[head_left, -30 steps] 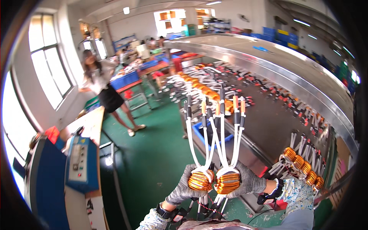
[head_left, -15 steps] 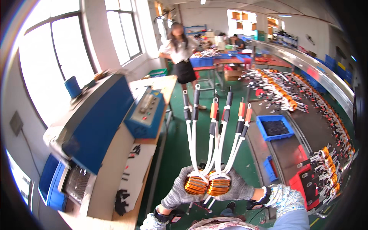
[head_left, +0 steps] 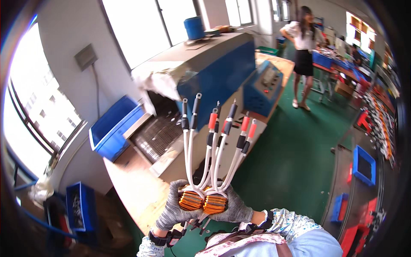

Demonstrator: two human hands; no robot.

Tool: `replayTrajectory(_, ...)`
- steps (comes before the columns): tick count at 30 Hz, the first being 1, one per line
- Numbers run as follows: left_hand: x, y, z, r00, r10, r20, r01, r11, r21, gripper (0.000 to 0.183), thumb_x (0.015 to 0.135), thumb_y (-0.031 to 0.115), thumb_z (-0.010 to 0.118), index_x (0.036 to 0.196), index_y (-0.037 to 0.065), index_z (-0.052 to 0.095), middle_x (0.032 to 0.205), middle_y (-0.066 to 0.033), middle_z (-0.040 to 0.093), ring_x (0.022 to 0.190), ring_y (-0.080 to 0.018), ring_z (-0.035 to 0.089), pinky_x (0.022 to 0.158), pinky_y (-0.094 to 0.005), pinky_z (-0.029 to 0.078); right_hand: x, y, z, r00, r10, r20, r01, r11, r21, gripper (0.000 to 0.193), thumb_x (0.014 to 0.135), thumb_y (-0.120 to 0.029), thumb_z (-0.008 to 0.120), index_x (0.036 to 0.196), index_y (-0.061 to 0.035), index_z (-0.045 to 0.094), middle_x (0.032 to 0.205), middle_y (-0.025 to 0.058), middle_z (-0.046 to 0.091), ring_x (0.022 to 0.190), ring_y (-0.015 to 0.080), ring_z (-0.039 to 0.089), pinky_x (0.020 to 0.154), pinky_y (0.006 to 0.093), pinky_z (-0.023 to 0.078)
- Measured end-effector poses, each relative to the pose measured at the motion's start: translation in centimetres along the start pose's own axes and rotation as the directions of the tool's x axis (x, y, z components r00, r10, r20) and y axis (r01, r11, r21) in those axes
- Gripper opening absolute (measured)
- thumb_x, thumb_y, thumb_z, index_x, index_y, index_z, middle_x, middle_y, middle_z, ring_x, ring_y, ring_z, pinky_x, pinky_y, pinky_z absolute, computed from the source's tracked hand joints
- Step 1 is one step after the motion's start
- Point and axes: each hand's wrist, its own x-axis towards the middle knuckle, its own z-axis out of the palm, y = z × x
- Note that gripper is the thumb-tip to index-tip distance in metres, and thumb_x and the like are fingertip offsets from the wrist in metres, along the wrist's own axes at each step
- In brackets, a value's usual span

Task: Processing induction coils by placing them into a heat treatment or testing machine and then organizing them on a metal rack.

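Observation:
Two copper-wound coils sit side by side in front of me, seemingly touching. My left hand (head_left: 168, 210), in a grey knit glove, is closed around the left coil (head_left: 191, 200). On the other side my right hand (head_left: 238, 208), gloved the same way, grips the right coil (head_left: 215, 204). Several white lead wires (head_left: 215, 159) rise from them, sleeved in black and red near the tips and ending in metal ring terminals. Shorter leads hang below the coils. Both hands' fingertips are partly hidden behind the windings.
Ahead stands a blue machine (head_left: 222, 64) with a metal mesh belt (head_left: 156, 139), on a wooden table (head_left: 124, 182). Beside the belt is a blue bin (head_left: 115, 128). A person (head_left: 304, 43) stands beyond. Another line (head_left: 346, 205) with blue trays and coils runs along the right.
My view has swung left, so the machine and its mesh belt now lie ahead and the right-hand line has slid toward the edge. Both hands keep hold of the coils.

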Motion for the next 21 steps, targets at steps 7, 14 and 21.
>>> replayTrajectory(7, -4.4, -2.3, -7.6, 0.937, -0.141, -0.319, 0.186, 0.976, 0.115, 0.077, 0.053, 0.021, 0.086, 0.115, 0.004, 0.044, 0.104, -0.0082, 0.044, 0.097, -0.0194, 0.051, 0.085, -0.0324, 0.045, 6.2, 4.7, 9.7, 0.923, 0.15, 0.354, -0.332, 0.778, 0.534, 0.084, 0.059, -0.02, 0.083, 0.123, -0.0038, 0.032, 0.113, 0.012, 0.05, 0.105, 0.0204, 0.053, 0.092, 0.0326, 0.042)
replayTrajectory(14, -1.1, -2.7, -14.6, 0.899, -0.196, -0.392, 0.343, 0.87, 0.353, 0.077, 0.054, 0.027, 0.084, 0.116, 0.001, 0.047, 0.1, -0.0129, 0.051, 0.095, -0.0239, 0.053, 0.085, -0.035, 0.045, 15.1, 6.6, 13.1, 0.95, 0.021, 0.312, -0.108, 0.958, 0.265, 0.085, 0.055, -0.028, 0.084, 0.119, -0.0023, 0.034, 0.108, 0.0142, 0.048, 0.104, 0.0246, 0.051, 0.091, 0.035, 0.042)
replayTrajectory(21, 8.5, -5.3, -21.0, 0.884, -0.423, -0.199, 0.446, 0.89, 0.088, 0.079, 0.053, 0.013, 0.084, 0.122, -0.001, 0.047, 0.109, -0.0085, 0.056, 0.103, -0.0176, 0.052, 0.094, -0.0322, 0.042, 22.9, 10.9, 14.5, 0.952, 0.113, 0.284, -0.236, 0.862, 0.449, 0.086, 0.055, -0.025, 0.084, 0.12, -0.002, 0.033, 0.114, 0.0146, 0.043, 0.109, 0.0226, 0.045, 0.094, 0.034, 0.039)
